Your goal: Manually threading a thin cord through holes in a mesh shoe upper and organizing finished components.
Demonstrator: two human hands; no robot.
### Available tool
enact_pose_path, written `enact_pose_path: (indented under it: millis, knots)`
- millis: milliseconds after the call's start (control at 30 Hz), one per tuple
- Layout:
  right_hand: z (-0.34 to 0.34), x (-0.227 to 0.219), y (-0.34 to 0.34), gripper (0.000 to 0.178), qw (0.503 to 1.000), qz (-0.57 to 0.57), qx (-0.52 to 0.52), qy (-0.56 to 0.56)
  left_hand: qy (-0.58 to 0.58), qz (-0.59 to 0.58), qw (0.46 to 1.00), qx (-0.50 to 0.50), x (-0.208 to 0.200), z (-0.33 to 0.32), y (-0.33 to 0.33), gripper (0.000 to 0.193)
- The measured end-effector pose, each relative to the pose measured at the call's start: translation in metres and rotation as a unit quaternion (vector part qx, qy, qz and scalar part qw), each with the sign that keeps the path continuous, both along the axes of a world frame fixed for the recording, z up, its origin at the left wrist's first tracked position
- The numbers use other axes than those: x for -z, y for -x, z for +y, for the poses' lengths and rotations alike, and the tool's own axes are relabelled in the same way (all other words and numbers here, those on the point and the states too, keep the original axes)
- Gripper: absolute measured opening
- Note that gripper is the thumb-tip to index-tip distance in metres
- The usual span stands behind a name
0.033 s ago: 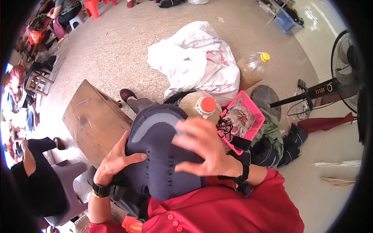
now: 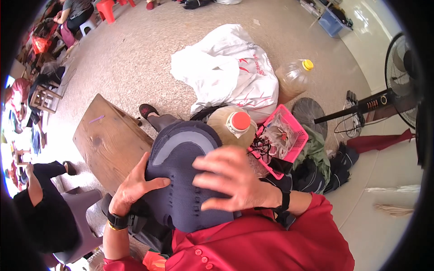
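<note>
Hands flat: my left hand [image 2: 133,189] presses the dark knit piece [image 2: 181,180] at nine o'clock, right hand [image 2: 235,178] spread at three, its length running twelve to six.

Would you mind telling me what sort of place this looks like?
Probably an informal workroom where people do handwork seated low. A low wooden bench stands on the bare floor, a white sack and pink basket lie nearby, and other people sit around.
</note>
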State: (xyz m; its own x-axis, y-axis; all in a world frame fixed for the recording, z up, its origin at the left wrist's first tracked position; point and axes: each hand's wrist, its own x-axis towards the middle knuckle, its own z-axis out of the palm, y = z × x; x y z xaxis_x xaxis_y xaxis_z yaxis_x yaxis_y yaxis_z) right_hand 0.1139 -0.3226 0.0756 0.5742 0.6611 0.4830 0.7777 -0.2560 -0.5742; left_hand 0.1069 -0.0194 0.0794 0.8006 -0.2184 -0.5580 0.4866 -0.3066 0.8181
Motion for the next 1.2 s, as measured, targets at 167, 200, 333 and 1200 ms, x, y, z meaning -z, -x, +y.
enact_pose_path:
  millis: [167, 200, 333, 1200]
  knots:
    - [0.011, 0.015, 0.008, 0.062, 0.987, 0.046, -0.154, -0.005, 0.036, 0.037, 0.997, -0.055, -0.004, -0.008, 0.006, 0.103]
    - [0.01, 0.02, 0.01, 0.062, 0.989, 0.043, -0.141, -0.002, 0.056, 0.038, 0.995, -0.076, -0.004, -0.009, 0.007, 0.103]
    - [0.008, 0.033, 0.013, 0.06, 0.988, 0.046, -0.146, -0.017, -0.002, -0.019, 0.998, -0.066, 0.013, -0.006, 0.012, 0.112]
    - [-0.235, 0.421, 0.021, 0.015, 0.661, 0.325, 0.676, 0.022, -0.05, 0.076, 0.987, -0.129, -0.013, -0.031, -0.006, 0.119]
